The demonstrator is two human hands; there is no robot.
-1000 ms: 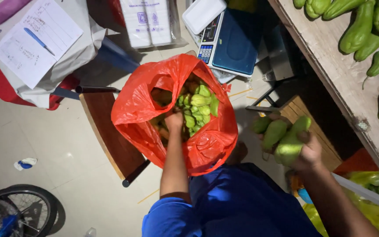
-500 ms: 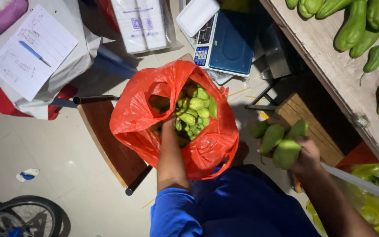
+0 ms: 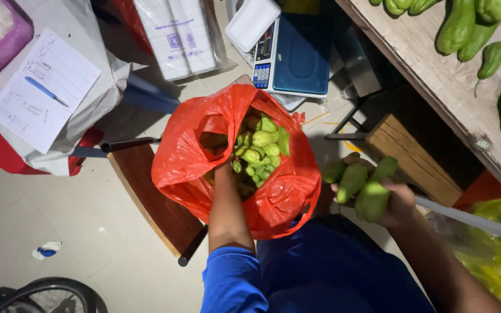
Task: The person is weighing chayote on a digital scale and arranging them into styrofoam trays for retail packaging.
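1. wooden desk (image 3: 436, 64) along the right edge carries loose green peppers (image 3: 456, 26), within reach of the person's right side.
2. red plastic bag (image 3: 187, 145) sits open on a brown chair seat (image 3: 158, 203) (the seat holds its mouth up), part full of small green peppers (image 3: 262, 148).
3. blue weighing scale (image 3: 297, 52) rests just beyond the bag.
4. right hand (image 3: 398, 203) is clamped on a bunch of peppers (image 3: 358, 185), beside the bag.
5. left hand (image 3: 224, 168) reaches inside the bag; its fingers are hidden, so i cannot tell their grip.

Left hand (image 3: 222, 168) reaching down, right hand (image 3: 392, 200) clasped, raised
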